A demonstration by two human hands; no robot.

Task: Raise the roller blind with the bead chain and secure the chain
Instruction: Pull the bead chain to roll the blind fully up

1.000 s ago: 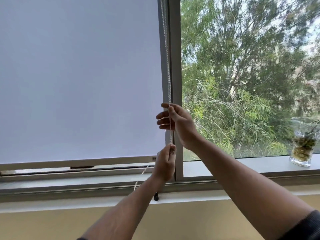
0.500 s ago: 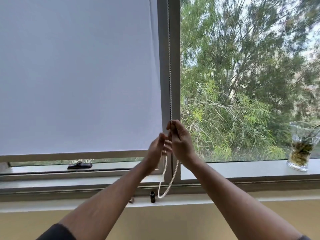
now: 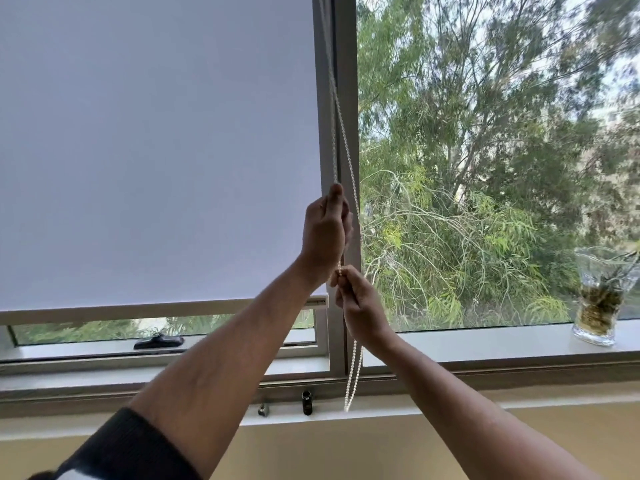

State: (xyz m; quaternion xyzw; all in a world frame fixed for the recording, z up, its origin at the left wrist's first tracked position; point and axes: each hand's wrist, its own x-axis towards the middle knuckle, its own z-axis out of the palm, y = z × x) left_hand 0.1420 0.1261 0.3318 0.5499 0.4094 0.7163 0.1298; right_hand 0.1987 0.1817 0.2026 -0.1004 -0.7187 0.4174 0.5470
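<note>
A pale grey roller blind [image 3: 156,150] covers most of the left window pane; its bottom bar [image 3: 138,309] hangs a little above the sill, leaving a strip of glass showing. The white bead chain [image 3: 349,157] runs down along the window's middle post, and its loop hangs near the sill. My left hand [image 3: 325,230] is closed on one strand of the chain, high up by the post. Just below it, my right hand [image 3: 358,304] pinches the same strand between thumb and fingers.
A glass vase [image 3: 601,299] with plant stems stands on the right sill. A black window handle [image 3: 158,341] lies under the blind. A small black chain holder [image 3: 307,402] and a metal clip [image 3: 263,409] sit on the ledge below the post.
The blind's bottom bar has risen, opening a wider gap above the sill. My left hand has moved up the chain above my right hand, which now grips lower.
</note>
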